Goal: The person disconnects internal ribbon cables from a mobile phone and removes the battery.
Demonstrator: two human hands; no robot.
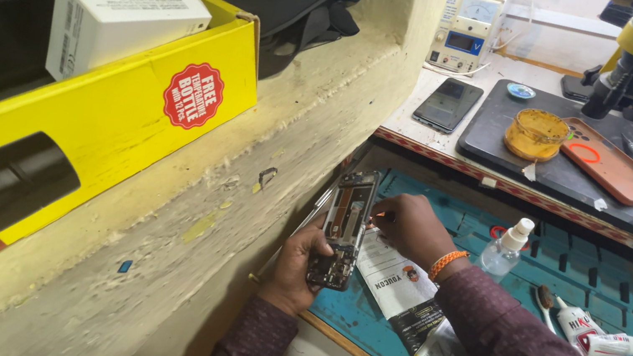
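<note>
**Opened phone held over the teal mat**

Low in the middle of the frame, the left hand has its fingers clamped on the lower end of an opened phone frame. The right hand pinches its fingers together at the frame's right edge. Beneath lies a teal work mat on the surface, with a printed packet, spray bottle and glue tube just right. A yellow box fills the left.

Rough, chipped yellow-painted masonry ledge runs diagonally beside the work area. A pale workbench with patterned front edge stands at upper right, a teal-lined drawer below. Daylight even.
</note>
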